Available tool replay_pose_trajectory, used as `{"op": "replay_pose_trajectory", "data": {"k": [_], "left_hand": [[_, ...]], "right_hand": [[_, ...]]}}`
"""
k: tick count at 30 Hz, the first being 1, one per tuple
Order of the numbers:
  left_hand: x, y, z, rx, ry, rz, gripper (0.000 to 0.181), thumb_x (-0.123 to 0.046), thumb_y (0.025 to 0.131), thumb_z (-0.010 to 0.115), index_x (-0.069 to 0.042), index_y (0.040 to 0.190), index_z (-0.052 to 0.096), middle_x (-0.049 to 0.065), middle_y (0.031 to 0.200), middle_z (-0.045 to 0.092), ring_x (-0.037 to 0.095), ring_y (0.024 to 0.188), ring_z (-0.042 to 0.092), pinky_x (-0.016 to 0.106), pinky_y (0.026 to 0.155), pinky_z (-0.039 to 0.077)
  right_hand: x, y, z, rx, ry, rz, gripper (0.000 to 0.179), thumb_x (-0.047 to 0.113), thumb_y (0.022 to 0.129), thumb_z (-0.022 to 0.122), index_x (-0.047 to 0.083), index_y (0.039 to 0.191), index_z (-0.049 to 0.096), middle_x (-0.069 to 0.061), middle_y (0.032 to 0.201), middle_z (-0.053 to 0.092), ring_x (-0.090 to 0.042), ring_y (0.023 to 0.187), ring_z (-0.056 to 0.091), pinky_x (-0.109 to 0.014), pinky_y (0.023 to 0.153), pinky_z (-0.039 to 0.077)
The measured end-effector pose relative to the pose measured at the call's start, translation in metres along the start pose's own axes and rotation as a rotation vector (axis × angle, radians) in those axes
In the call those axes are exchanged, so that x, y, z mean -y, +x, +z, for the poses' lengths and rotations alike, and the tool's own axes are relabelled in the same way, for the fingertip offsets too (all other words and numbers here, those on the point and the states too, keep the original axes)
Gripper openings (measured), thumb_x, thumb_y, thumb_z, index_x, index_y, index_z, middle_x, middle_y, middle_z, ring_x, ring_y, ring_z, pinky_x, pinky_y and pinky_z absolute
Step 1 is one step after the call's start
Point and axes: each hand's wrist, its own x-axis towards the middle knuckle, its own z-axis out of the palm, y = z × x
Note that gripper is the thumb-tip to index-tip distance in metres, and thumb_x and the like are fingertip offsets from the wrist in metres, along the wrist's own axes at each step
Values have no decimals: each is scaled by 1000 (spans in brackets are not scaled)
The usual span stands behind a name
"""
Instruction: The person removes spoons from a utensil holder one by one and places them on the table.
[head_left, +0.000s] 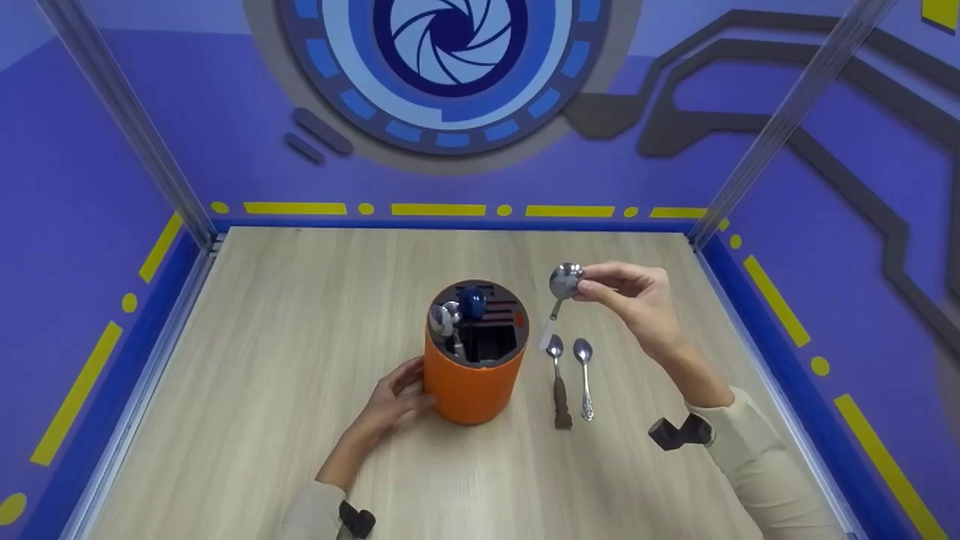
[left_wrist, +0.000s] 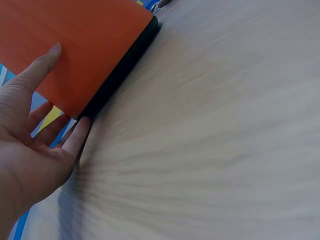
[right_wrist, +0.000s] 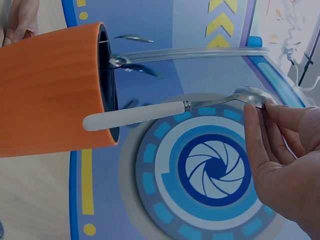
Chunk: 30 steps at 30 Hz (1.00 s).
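By its bowl, my right hand (head_left: 643, 307) pinches a metal spoon (head_left: 564, 282) between thumb and fingertips. Its white handle points down beside the rim of an orange cylindrical utensil holder (head_left: 472, 394); the right wrist view shows that handle (right_wrist: 135, 116) overlapping the holder's edge. My left hand (head_left: 390, 401) rests against the holder's left side, thumb lying along the orange wall (left_wrist: 95, 45) and fingers loosely bent near its base. Inside the black slotted top stand a dark blue spoon (head_left: 473, 302) and shiny metal spoons (head_left: 441, 321), bowls up.
Right of the holder, a brown-handled spoon (head_left: 560, 390) and a spoon with an ornate metal handle (head_left: 586, 382) lie side by side on the wooden table (head_left: 300, 300). Blue panels (head_left: 165, 97) with metal corner posts enclose the table at the back and both sides.
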Motion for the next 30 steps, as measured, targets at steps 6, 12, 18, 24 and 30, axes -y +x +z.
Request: {"op": "replay_pose_trajectory", "data": {"k": [6, 12, 18, 24, 30], "left_hand": [[0, -1, 0, 6, 1, 5, 81, -19, 86, 84, -16, 155, 43, 11, 159, 45, 30, 151, 38, 47, 125, 35], [-1, -2, 0, 7, -2, 4, 81, -18, 86, 84, -16, 156, 42, 10, 160, 44, 30, 151, 37, 46, 125, 35], [-1, -1, 0, 0, -1, 13, 81, -18, 86, 84, -15, 156, 43, 11, 160, 44, 30, 152, 36, 47, 125, 35], [-1, -2, 1, 6, -19, 7, 80, -16, 86, 83, -16, 155, 43, 9, 160, 44, 29, 152, 36, 46, 125, 35], [-1, -1, 2, 8, -26, -18, 80, -18, 87, 83, -17, 156, 42, 10, 161, 42, 30, 152, 37, 42, 123, 39]], "right_hand": [[-13, -1, -11, -33, -9, 27, 19, -14, 90, 66, -24, 108, 65, -5, 99, 80, -16, 87, 78, -33, 81, 64], [-26, -2, -24, -61, 6, 87, 21, -12, 91, 68, -23, 108, 65, -7, 98, 80, -16, 86, 78, -34, 81, 65], [-44, -2, -45, -29, -51, 141, 23, -8, 93, 67, -22, 111, 65, -5, 100, 79, -16, 88, 78, -32, 84, 64], [-62, -5, -64, -36, -29, 231, 26, -7, 94, 67, -23, 113, 62, -3, 99, 80, -14, 86, 77, -31, 85, 64], [-78, -12, -83, -23, -39, 297, 31, -3, 96, 66, -23, 119, 60, -1, 102, 79, -13, 88, 77, -29, 87, 63]]}}
